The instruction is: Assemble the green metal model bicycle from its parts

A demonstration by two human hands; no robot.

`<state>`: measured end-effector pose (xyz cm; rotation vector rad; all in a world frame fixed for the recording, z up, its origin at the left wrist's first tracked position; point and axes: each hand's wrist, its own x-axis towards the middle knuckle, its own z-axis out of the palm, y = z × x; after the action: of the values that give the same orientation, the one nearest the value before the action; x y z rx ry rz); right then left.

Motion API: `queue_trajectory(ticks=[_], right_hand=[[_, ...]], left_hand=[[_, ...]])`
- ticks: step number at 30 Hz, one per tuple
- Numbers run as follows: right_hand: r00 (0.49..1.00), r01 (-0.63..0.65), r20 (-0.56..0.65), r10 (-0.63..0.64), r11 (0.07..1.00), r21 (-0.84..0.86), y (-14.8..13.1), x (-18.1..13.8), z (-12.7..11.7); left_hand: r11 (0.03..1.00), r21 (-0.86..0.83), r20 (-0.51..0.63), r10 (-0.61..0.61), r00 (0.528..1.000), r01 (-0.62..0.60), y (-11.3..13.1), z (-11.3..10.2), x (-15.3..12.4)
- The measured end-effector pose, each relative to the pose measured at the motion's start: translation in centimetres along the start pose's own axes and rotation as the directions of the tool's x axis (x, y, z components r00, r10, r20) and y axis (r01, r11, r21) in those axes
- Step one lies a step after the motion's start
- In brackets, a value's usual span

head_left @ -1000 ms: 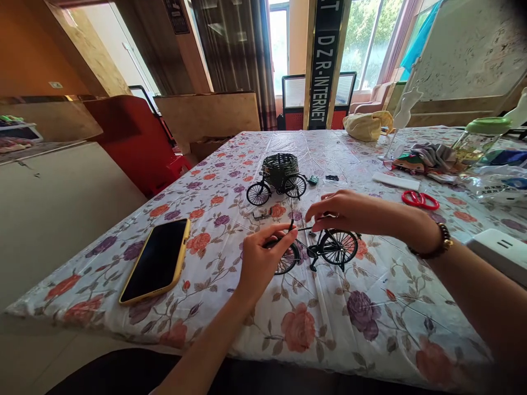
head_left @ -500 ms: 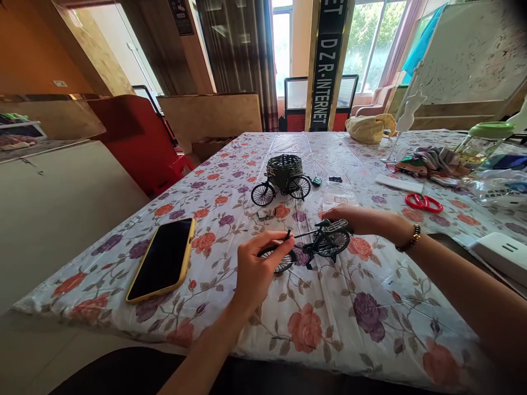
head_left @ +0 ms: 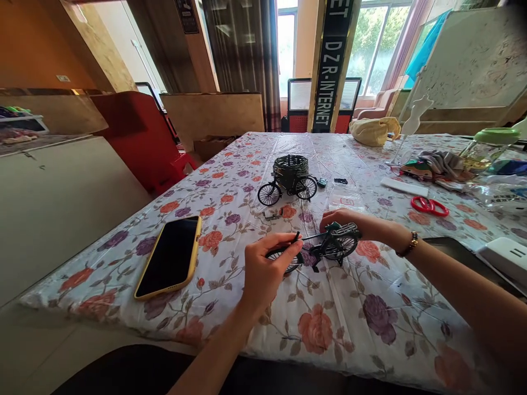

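A small black model bicycle (head_left: 338,245) with a green seat stands on the flowered tablecloth in front of me. My left hand (head_left: 267,263) pinches its handlebar between thumb and fingers, and covers part of the front wheel. Behind the seat and rear rack lies my right hand (head_left: 341,217), with a beaded bracelet on the wrist; its fingertips are hidden by the bicycle. Farther back, a second model bicycle (head_left: 288,189) stands against a dark woven basket (head_left: 290,163). A small metal part (head_left: 272,215) lies between the two bicycles.
To the left lies a phone in a yellow case (head_left: 168,258). At the right are red-handled scissors (head_left: 429,206), a white power strip (head_left: 504,258) and a white bar (head_left: 404,187). A clear plastic bag (head_left: 345,201) and a small black piece (head_left: 340,181) lie beyond my right hand.
The whole view has shifted slightly, so things sit a little farther right. My left hand keeps its pinch on the handlebar, and my right hand stays behind the seat.
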<state>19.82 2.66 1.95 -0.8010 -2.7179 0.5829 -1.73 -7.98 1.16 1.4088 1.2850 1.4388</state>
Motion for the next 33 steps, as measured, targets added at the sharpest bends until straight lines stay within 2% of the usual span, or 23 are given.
queue_trajectory(ticks=[4,7,8,9,11,14,17,21,33], right_hand=[[0.981,-0.097,-0.162,0.103,0.994,0.043,-0.5,0.2,-1.3],[0.926,-0.149,-0.334,0.177,0.983,0.108,-2.3,0.1,-2.5],[0.88,-0.137,-0.425,0.214,0.969,0.206,-3.3,0.0,-2.7],[0.866,-0.12,-0.453,0.212,0.967,0.225,-4.4,-0.1,-2.8],[0.859,-0.11,-0.474,0.196,0.973,0.203,-6.8,-0.1,-2.5],[0.879,-0.13,-0.477,0.024,0.973,-0.191,-9.8,0.2,-1.3],[0.881,-0.088,-0.463,-0.092,0.932,-0.352,-10.9,0.5,-0.1],[0.866,-0.089,-0.483,-0.128,0.912,-0.401,-10.5,0.7,0.7],[0.836,0.051,-0.494,-0.239,0.93,-0.364,-10.1,0.4,0.9]], left_hand=[[1.0,0.022,-0.01,0.009,1.0,-0.009,0.0,0.0,0.1],[0.999,0.038,-0.006,0.029,1.0,-0.029,0.0,0.1,0.1],[0.998,0.041,-0.004,0.037,0.999,-0.037,-0.1,0.1,0.1],[0.998,0.042,-0.004,0.047,0.999,-0.047,-0.1,0.1,0.1],[0.997,0.045,0.002,0.07,0.998,-0.07,-0.3,0.1,0.0],[0.994,0.053,0.023,0.093,0.995,-0.094,-0.6,0.1,0.0],[0.993,0.05,0.037,0.106,0.994,-0.108,-0.8,0.2,0.0],[0.99,0.049,0.043,0.127,0.991,-0.129,-0.9,0.2,0.0],[0.983,0.06,0.014,0.171,0.985,-0.172,-0.9,0.4,0.0]])
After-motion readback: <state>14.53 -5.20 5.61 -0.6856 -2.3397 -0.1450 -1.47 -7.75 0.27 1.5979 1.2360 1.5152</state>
